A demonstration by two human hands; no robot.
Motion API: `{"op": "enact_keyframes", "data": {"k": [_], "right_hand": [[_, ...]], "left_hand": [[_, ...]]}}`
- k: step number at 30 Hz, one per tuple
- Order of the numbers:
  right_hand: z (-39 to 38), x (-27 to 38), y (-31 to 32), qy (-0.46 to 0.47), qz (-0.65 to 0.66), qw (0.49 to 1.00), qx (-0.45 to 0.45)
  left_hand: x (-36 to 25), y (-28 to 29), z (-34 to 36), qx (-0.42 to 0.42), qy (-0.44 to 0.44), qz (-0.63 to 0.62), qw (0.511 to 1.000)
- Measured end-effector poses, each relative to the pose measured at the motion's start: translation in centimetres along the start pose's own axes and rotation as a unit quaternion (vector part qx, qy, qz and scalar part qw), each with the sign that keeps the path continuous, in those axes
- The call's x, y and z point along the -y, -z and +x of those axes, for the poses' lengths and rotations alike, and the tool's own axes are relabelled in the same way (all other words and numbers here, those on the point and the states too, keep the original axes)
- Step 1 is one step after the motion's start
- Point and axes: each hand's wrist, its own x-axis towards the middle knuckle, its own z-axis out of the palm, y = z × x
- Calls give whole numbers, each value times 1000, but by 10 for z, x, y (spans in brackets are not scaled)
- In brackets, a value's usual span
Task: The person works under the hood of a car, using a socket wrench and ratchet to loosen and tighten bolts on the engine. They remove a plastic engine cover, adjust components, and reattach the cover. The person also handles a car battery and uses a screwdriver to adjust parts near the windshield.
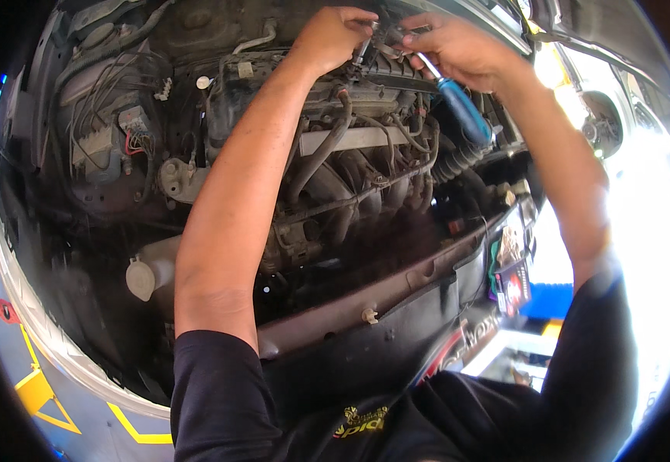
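Observation:
My left hand [335,38] is at the top of the engine bay, its fingers curled at a small silvery cylindrical metal part [364,45] among dark fittings [354,75]; exactly what it grips is partly hidden. Just to its right, my right hand [450,48] has its fingers closed at the metal shaft of a blue-handled tool [464,112], which looks like a screwdriver. The handle slants down and right over the engine [373,138], below my palm. The tool's tip is hidden among the fingers and metal parts.
Hoses [327,154], a wiring block [133,123] and a reservoir cap [139,279] surround my forearms. The front crossmember [327,329] runs below. Colourful packages [510,281] sit at the right front edge. Yellow floor markings [138,431] show at lower left; bright glare covers the far right.

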Motion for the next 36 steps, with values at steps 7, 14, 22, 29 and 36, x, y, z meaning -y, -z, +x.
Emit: {"op": "enact_keyframes", "data": {"k": [7,14,22,29,36], "right_hand": [[23,25,22,-75,16,996,-45],[45,32,-4,-126,96,986,-46],[86,-15,-4,-138,290,947,7],[86,-10,-12,-118,335,930,-95],[98,27,-44,-116,435,875,-175]], "left_hand": [[0,11,9,31,41,12,999],[6,16,11,14,40,63,997],[1,9,16,38,45,-12,998],[-4,2,13,36,57,-46,997],[10,16,15,-27,-4,-15,1000]]}}
